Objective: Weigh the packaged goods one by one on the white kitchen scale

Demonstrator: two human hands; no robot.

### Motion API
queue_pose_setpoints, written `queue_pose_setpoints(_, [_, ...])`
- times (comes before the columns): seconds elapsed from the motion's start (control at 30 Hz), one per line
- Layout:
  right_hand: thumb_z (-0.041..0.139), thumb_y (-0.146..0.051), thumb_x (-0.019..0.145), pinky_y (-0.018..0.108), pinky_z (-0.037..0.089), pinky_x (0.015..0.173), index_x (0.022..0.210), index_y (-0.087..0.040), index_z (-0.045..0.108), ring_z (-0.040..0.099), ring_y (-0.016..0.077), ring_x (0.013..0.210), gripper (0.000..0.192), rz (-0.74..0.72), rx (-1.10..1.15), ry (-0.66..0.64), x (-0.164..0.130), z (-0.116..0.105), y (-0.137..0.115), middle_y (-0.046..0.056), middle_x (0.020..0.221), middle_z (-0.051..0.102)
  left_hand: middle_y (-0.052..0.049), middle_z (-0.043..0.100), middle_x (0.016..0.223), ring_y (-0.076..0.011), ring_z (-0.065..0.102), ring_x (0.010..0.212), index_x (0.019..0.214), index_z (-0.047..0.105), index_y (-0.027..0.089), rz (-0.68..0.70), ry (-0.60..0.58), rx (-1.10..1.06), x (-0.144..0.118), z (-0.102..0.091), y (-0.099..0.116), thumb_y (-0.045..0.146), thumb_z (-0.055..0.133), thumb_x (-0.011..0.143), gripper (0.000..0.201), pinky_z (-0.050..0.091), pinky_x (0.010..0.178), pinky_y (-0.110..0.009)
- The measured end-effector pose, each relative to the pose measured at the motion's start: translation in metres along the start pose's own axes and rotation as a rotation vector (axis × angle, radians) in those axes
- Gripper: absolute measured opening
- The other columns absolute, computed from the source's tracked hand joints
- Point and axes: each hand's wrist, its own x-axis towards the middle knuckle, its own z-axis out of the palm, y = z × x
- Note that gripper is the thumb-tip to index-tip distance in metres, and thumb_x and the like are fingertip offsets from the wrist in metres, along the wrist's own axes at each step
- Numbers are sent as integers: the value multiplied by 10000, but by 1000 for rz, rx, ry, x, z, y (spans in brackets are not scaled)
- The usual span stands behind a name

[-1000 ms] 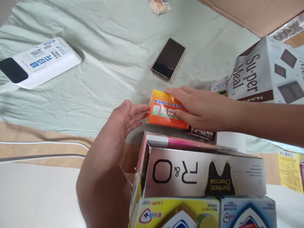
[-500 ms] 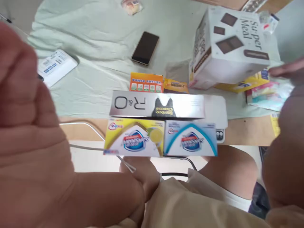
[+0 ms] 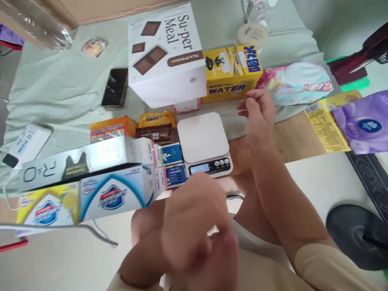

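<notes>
Since half a second ago the view has swung right, so the white kitchen scale now sits mid-frame, and the left hand has dropped from filling the left edge to a blurred, loosely curled shape just in front of the scale, holding nothing that can be made out. Right of the scale, the right hand hangs empty above the green cloth, fingers half curled. Behind the scale stand the Su-per Meal box and the yellow WATER carton. Left of the scale lie the R&O box, two soap boxes and the orange pack.
</notes>
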Motion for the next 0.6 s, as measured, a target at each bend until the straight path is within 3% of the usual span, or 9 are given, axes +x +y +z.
queue_pose_setpoints(0.03, [268, -275, 968, 417, 603, 1013, 1292, -183, 503, 721, 221, 1155, 410, -35, 29, -20, 3, 2, -2, 170, 1265, 678, -28, 617, 737, -253, 642, 817, 760, 558, 269, 180, 20, 7, 16, 9, 0, 357, 549, 948, 208, 573, 837, -543])
queue_pose_setpoints(0.07, [279, -267, 966, 417, 590, 1055, 1300, -194, 496, 699, 217, 1222, 405, -92, 44, -50, 5, 4, -5, 165, 1338, 656, -45, 658, 920, -271, 650, 1023, 924, 606, 270, 223, 83, 80, 31, 16, -4, 330, 583, 935, 65, 548, 996, -555])
queue_pose_setpoints(0.1, [287, -265, 968, 419, 573, 1100, 1321, -208, 486, 668, 211, 1295, 409, -156, 48, -85, 7, 6, -9, 154, 1415, 624, -64, 645, 1150, -291, 595, 1244, 1080, 617, 260, 223, 129, 158, 46, 20, -12, 327, 604, 928, 166, 474, 1154, -559])
queue_pose_setpoints(0.17, [322, -275, 974, 419, 524, 1191, 1389, -239, 449, 590, 194, 1417, 435, -297, 68, -165, 9, 14, -14, 119, 1532, 557, -106, 460, 1519, -318, 370, 1540, 1340, 537, 224, 176, 238, 246, 69, 22, -32, 346, 600, 928, 435, 268, 1341, -538])
queue_pose_setpoints(0.23, [393, -297, 959, 424, 464, 1271, 1437, -258, 415, 526, 190, 1487, 480, -463, 154, -217, 11, 26, -14, 97, 1571, 532, -126, 244, 1697, -314, 165, 1657, 1501, 410, 205, 107, 291, 291, 83, 18, -51, 351, 594, 913, 634, 144, 1391, -514])
queue_pose_setpoints(0.3, [461, -310, 941, 432, 412, 1324, 1465, -277, 394, 471, 194, 1536, 529, -592, 266, -229, 12, 42, -10, 82, 1595, 513, -141, 110, 1764, -289, 41, 1690, 1591, 273, 177, 66, 327, 316, 90, 13, -62, 321, 597, 889, 787, 67, 1407, -494])
queue_pose_setpoints(0.4, [489, -324, 958, 447, 390, 1347, 1507, -315, 370, 418, 197, 1578, 562, -629, 367, -215, 12, 63, -3, 64, 1634, 467, -117, 18, 1797, -226, -53, 1699, 1633, 150, 154, 47, 399, 269, 96, 8, -67, 273, 582, 901, 858, 21, 1422, -431])
queue_pose_setpoints(0.5, [480, -373, 986, 452, 394, 1351, 1537, -332, 353, 413, 196, 1583, 567, -621, 403, -220, 10, 70, -2, 62, 1641, 459, -33, 32, 1808, -193, -48, 1699, 1628, 179, 227, 22, 453, 126, 100, 6, -67, 298, 559, 957, 775, 72, 1430, -414])
queue_pose_setpoints(0.6, [465, -415, 1000, 461, 411, 1337, 1567, -350, 323, 410, 200, 1584, 588, -599, 370, -235, 9, 67, -4, 49, 1664, 430, -44, 45, 1808, -202, 15, 1699, 1610, 196, 244, 14, 478, 12, 103, 7, -71, 330, 574, 964, 753, 100, 1428, -441])
